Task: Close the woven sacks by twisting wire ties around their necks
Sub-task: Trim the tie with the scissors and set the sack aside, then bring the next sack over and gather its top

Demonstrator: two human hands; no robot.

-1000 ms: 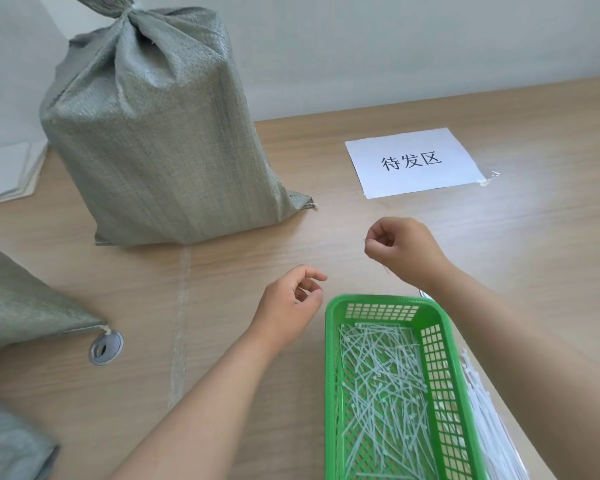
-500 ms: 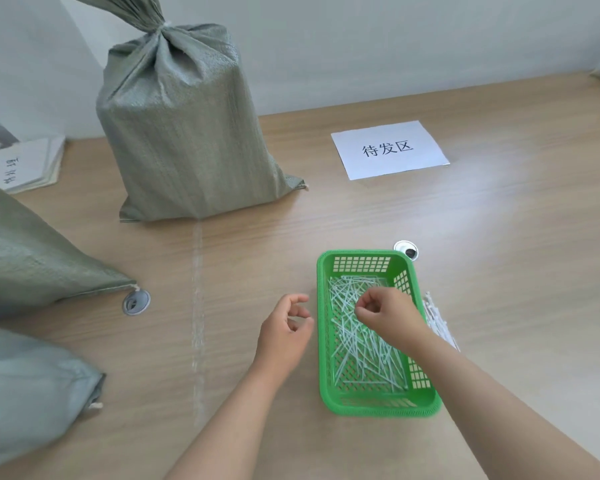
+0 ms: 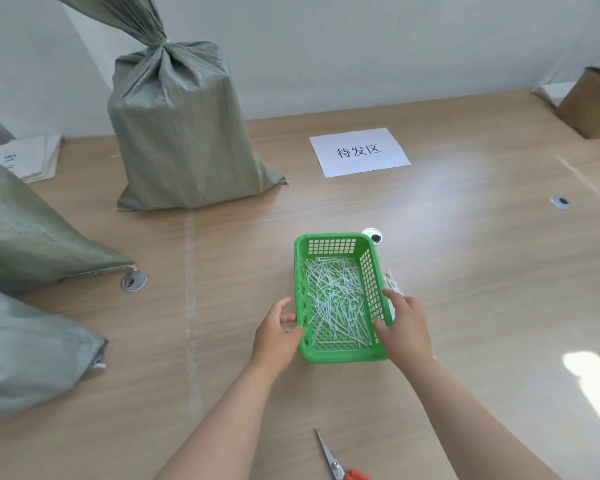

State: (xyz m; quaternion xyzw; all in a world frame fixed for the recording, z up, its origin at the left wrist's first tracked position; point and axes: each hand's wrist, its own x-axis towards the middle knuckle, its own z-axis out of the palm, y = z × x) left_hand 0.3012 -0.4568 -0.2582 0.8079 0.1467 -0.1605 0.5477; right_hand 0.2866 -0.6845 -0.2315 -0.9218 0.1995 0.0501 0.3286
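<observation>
Upright sack: a grey-green woven sack is seen standing at the far left of the table, its neck already gathered and bound.
Other sacks: two more sacks are seen lying at the left edge, one nearer than the other; their necks are out of view, so whether they are tied cannot be told.
Wire ties: a loose heap of pale wire ties lies in the green basket near the middle of the table.
Left hand: the left hand is set against the basket's left wall, fingers curled and slightly spread, thumb on the rim.
Right hand: the right hand is clasped over the right wall, thumb inside, fingers outside and close together.
Handling, ties: the ties are judged thin, light and easily bent; a single one is best pinched near one end, since the heap is tangled and several may lift together.
Handling, sack: the woven cloth is judged soft but rough, the filled body heavy; the gathered neck is the place to be gripped.
Handling, basket: it is judged light and stiff, and likely to slide on the smooth wood.
Around: a paper sign lies far of the basket, scissors near the bottom edge, a white bundle just right of the basket.
Obstruction: nothing is seen between the basket and the sacks; the scissor blades lie near the forearms.
</observation>
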